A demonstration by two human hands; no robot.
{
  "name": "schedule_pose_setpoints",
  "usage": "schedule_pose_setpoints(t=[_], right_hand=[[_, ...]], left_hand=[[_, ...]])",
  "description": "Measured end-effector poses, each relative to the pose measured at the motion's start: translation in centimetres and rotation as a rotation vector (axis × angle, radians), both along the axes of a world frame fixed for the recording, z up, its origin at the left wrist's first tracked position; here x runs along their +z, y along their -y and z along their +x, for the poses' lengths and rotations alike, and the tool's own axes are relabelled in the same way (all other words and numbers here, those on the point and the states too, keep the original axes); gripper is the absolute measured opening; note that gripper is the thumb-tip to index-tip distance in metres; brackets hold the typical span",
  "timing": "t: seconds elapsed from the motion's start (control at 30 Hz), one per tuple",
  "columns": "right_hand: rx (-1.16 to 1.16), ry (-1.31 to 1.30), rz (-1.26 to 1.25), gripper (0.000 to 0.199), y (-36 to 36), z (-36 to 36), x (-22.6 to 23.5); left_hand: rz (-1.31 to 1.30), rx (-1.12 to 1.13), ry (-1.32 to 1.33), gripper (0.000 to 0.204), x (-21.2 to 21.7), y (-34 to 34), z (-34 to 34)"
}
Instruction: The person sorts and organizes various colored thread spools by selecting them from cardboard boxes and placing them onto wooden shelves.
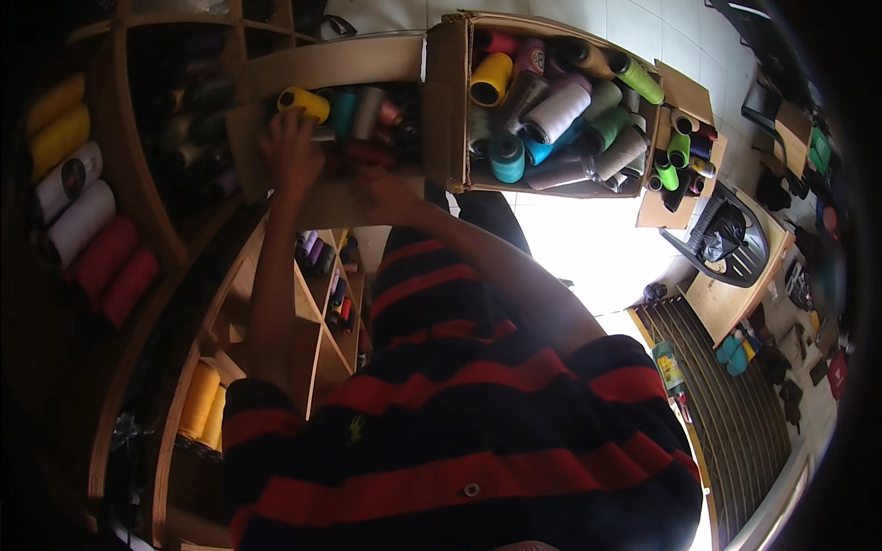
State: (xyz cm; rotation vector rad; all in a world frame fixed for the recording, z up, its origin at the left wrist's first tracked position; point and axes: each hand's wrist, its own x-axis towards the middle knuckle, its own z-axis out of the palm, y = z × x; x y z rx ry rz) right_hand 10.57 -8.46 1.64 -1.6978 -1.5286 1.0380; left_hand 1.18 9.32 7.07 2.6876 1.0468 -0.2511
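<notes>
My left hand (292,145) is over an open cardboard box (333,61), its fingers closed against the near side of a yellow thread spool (310,103). Teal (344,114), grey-brown (368,112) and reddish spools lie beside it in the box. My right hand (384,195) is at the box's near flap, close to a dark red spool (369,152); shadow hides its fingertips. Just right stands a bigger carton (448,106), heaped with thread spools in white, green, teal and purple, with another yellow spool (491,79) at its left.
Wooden shelving (147,138) with yellow, white and red spools rises on the left. Lower shelves (317,367) hold more spools. A smaller carton (675,216) with green spools sits at the right, near a dark plastic chair (735,243) bearing a black bag.
</notes>
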Motion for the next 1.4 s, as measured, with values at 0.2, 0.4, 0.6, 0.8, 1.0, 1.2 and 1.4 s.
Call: schedule_pose_setpoints(t=[0.2,0.4,0.6,0.8,1.0,1.2,1.4], right_hand=[[0.205,-0.003,-0.232,0.044,-0.6,0.2,0.5],[0.238,0.022,-0.244,0.029,0.9,2.3,0.7],[-0.027,0.143,-0.096,0.034,4.4,2.6,-0.8],[-0.185,0.084,-0.199,0.041,4.6,0.6,-1.0],[-0.073,0.06,-0.116,0.039,4.0,1.4,-0.7],[0.03,-0.106,0.04,0.046,4.0,-0.8,-3.3],[0.148,-0.016,-0.032,0.043,1.7,0.1,-2.0]], left_hand=[[-0.159,-0.347,0.253,0.044,-3.7,1.5,6.0],[-0.102,-0.52,-0.206,0.041,-4.8,0.4,7.3],[-0.157,-0.516,-0.123,0.046,-5.9,-0.3,5.1],[-0.16,-0.361,-0.099,0.055,-6.9,1.0,6.9],[-0.081,-0.244,-0.208,0.061,-7.0,1.1,7.7],[-0.016,-0.162,0.123,0.063,-6.7,1.4,2.5],[0.011,0.055,0.192,0.06,-4.7,1.5,-0.9]])
